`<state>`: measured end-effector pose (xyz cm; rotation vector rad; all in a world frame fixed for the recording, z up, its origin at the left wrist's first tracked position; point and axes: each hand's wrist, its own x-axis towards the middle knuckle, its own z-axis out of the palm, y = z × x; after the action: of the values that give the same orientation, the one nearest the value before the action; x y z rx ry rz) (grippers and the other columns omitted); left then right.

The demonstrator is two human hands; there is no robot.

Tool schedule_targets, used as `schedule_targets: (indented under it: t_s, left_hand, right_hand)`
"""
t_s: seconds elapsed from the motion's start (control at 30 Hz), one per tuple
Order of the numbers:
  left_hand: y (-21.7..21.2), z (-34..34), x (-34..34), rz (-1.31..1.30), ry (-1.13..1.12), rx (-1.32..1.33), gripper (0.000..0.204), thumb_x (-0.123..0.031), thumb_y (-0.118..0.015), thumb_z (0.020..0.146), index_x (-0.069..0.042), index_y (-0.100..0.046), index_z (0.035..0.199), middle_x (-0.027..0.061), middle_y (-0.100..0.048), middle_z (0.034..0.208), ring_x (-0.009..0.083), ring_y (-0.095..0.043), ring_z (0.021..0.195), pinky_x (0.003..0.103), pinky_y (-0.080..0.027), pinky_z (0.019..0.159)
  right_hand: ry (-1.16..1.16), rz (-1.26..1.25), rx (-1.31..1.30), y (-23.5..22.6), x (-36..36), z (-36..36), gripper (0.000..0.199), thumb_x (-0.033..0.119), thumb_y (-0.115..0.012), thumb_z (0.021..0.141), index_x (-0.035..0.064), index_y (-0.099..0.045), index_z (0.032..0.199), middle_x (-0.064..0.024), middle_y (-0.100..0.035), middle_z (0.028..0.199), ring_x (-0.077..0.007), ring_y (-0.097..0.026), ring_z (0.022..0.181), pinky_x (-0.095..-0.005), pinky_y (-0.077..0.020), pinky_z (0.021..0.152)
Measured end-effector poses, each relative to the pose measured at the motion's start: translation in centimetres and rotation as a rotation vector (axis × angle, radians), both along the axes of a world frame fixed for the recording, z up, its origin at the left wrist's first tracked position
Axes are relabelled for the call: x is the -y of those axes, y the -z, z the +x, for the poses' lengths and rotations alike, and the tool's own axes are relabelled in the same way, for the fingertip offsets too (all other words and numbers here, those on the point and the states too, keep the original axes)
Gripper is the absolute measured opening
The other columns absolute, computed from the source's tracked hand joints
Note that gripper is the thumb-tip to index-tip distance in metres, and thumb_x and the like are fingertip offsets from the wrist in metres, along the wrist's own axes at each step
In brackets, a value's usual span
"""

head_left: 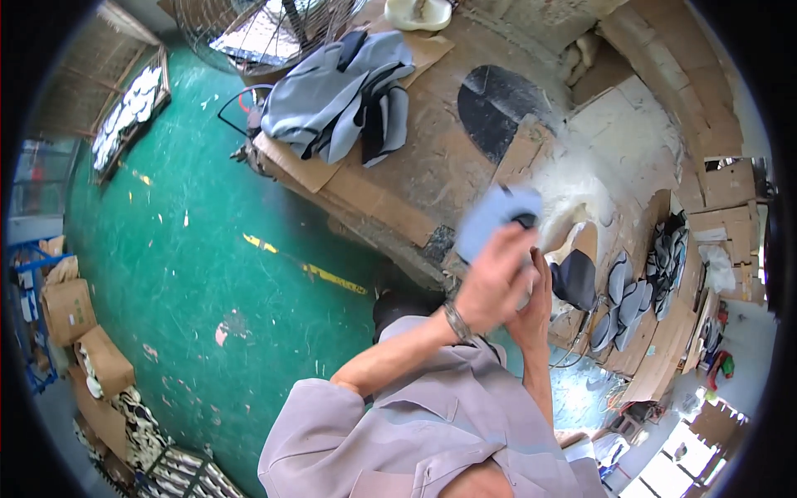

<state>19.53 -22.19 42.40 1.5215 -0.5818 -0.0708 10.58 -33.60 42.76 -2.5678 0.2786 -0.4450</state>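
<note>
Grey-blue cloth (484,226) shows over the table's (423,166) edge, pinched by the left hand's (496,286) fingers; the right hand's (533,309) hold is hidden, so I cannot tell. Best handled flat, gripped lightly near its edge.

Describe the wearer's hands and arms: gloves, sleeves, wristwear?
Left hand and right hand ungloved. A dark, metallic-looking band circles the left wrist. Left sleeve loose, grey-mauve, ending near the elbow. Right forearm bare; no wristband visible.
</note>
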Motion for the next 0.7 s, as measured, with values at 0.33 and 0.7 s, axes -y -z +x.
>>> schedule_targets:
  t_s: [0.33,0.7]
  left_hand:
    - [1.2,-4.6,-0.1,-0.137,0.312,-0.078,0.06,-0.002,-0.069,0.08,-0.001,-0.051,0.137,0.0235,-0.05,0.137,0.0407,-0.052,0.124,0.046,-0.044,0.103]
    - [7.4,-0.3,-5.2,0.003,-0.148,-0.225,0.049,-0.022,-0.072,0.084,0.001,-0.058,0.125,0.0228,-0.057,0.128,0.0406,-0.054,0.12,0.047,-0.045,0.105]
  right_hand:
    - [0.265,0.326,-0.291,1.9,-0.5,-8.2,0.051,0.016,-0.069,0.093,-0.0051,-0.053,0.136,-0.0194,-0.059,0.136,-0.0317,-0.059,0.122,-0.0429,-0.0452,0.106]
    - [0.313,0.758,-0.22,1.6,-0.5,-3.5,0.048,0.007,-0.071,0.093,-0.004,-0.056,0.137,-0.0111,-0.062,0.133,-0.0209,-0.059,0.119,-0.0344,-0.0423,0.107]
